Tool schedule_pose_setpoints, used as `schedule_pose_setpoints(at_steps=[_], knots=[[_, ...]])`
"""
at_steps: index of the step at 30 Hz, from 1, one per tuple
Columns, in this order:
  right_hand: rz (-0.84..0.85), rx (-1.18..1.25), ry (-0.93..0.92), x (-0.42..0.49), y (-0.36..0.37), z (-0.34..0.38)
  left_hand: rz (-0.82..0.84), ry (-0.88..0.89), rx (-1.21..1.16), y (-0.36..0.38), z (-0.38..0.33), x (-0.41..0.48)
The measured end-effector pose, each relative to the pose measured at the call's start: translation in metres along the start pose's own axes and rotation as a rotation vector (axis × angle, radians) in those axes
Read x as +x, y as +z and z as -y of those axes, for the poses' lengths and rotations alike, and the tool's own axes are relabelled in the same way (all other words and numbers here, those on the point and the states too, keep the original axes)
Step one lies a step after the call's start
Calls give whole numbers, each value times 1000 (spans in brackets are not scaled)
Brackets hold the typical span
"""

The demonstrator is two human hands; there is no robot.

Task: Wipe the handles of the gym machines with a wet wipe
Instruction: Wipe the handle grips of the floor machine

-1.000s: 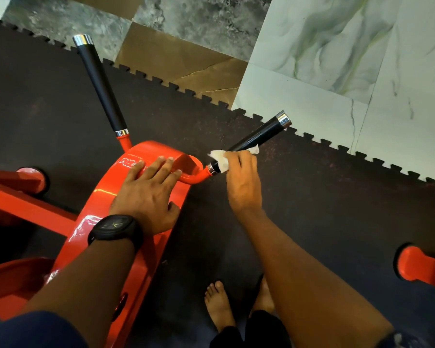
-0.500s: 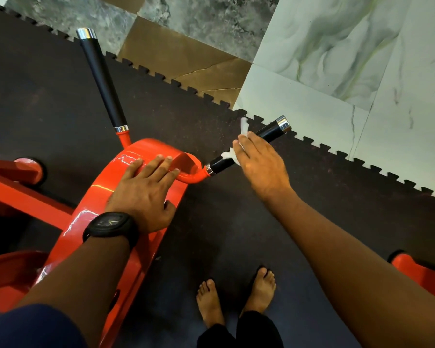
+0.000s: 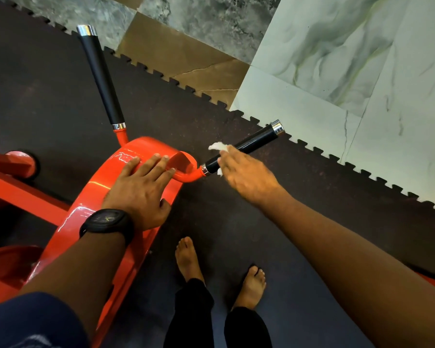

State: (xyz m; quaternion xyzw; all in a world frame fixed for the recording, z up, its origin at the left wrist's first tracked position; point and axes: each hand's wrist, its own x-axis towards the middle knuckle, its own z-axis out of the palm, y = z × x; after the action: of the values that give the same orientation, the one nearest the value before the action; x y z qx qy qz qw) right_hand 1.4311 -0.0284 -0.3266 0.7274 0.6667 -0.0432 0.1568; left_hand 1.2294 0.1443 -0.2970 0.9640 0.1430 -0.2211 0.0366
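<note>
An orange gym machine arm (image 3: 103,187) ends in two black handles with chrome caps. The right handle (image 3: 255,140) points up and right; the left handle (image 3: 101,76) points away. My right hand (image 3: 246,175) is wrapped over the lower part of the right handle, holding a white wet wipe (image 3: 217,146) against it. Bits of the wipe show above and below my fingers. My left hand (image 3: 141,187), with a black watch on its wrist, lies flat on the orange arm with straight fingers.
Dark rubber mat (image 3: 274,234) covers the floor, with a toothed edge against marble tiles (image 3: 337,59) at the upper right. My bare feet (image 3: 189,257) stand below the handle. More orange frame parts (image 3: 18,167) lie at the left, another at the lower right edge.
My right hand with the wipe slid up the right handle toward its chrome cap, then back down toward the orange bend. My left hand stayed flat on the arm.
</note>
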Motion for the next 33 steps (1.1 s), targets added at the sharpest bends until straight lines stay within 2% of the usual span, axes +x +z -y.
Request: schedule_pose_setpoints(at_steps=[4, 5, 7, 8, 10, 11, 13, 18, 22, 23, 26, 27, 28, 31, 33], knots=[[23, 64, 333, 2, -10, -37, 25, -4, 22, 1, 0, 1], [22, 52, 312, 3, -14, -31, 33, -7, 23, 1, 0, 1], [81, 0, 118, 1, -14, -12, 43, -10, 27, 1, 1, 1], [75, -23, 78, -1, -11, -10, 48, -12, 27, 1, 1, 1], [102, 65, 227, 3, -16, -23, 48, -17, 22, 1, 2, 0], [58, 102, 324, 5, -15, -31, 47, -17, 18, 1, 1, 1], [72, 57, 423, 8, -16, -30, 53, -21, 19, 1, 0, 1], [181, -11, 117, 30, -23, -7, 61, -23, -6, -3, 0, -1], [214, -16, 322, 45, -29, -32, 52, -21, -4, -3, 0, 0], [208, -21, 308, 46, -30, -26, 46, -17, -6, -2, 0, 0], [277, -50, 80, 50, -29, 8, 69, -11, -2, -3, 1, -1], [277, -33, 57, 49, -28, 10, 74, -15, -8, -3, 1, -1], [281, -12, 92, 51, -29, 5, 75, -19, -12, -3, 1, 0], [277, 36, 358, 56, -34, -15, 84, -19, -15, -4, 0, 1], [277, 10, 355, 60, -38, -6, 94, -24, -19, -5, 1, 1]])
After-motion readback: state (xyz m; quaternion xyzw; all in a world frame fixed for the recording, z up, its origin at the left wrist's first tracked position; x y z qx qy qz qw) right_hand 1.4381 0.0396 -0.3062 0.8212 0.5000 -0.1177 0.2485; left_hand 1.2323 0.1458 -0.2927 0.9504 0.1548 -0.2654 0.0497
